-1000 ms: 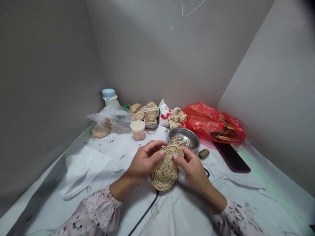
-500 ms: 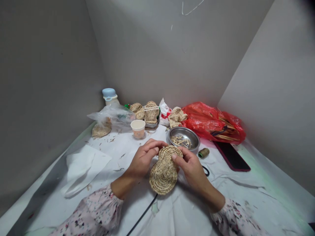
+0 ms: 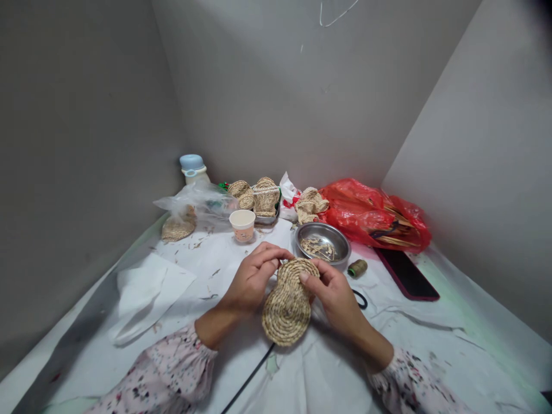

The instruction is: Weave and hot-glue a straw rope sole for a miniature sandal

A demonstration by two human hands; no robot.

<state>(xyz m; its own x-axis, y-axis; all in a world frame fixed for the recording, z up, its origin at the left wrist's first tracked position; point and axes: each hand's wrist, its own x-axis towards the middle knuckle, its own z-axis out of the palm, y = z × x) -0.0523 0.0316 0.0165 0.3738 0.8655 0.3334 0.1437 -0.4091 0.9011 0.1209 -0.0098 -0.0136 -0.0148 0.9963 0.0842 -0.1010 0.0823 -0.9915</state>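
Between my hands is a woven straw piece (image 3: 286, 313), shaped like a figure eight with coiled rounds at both ends. My right hand (image 3: 334, 290) grips its upper right edge, thumb on the front and fingers behind. My left hand (image 3: 254, 275) is closed at the upper left edge, thumb and fingers pinched together; what lies in the pinch is too small to make out. Just behind the piece stands a steel bowl (image 3: 345, 251) with straw scraps in it. Part of a black loop (image 3: 360, 299), like a scissors handle, shows beside my right wrist.
A paper cup (image 3: 242, 227), a thread spool (image 3: 357, 268) and a phone (image 3: 407, 275) lie around. Behind are woven pieces (image 3: 265, 198), a red plastic bag (image 3: 353, 213), a clear bag (image 3: 202, 198) and a blue-lidded bottle (image 3: 192, 167). A black cord (image 3: 248, 379) runs along the front.
The woven piece has dropped slightly toward me at its top and bottom. Both hands keep nearly the same place and grip.
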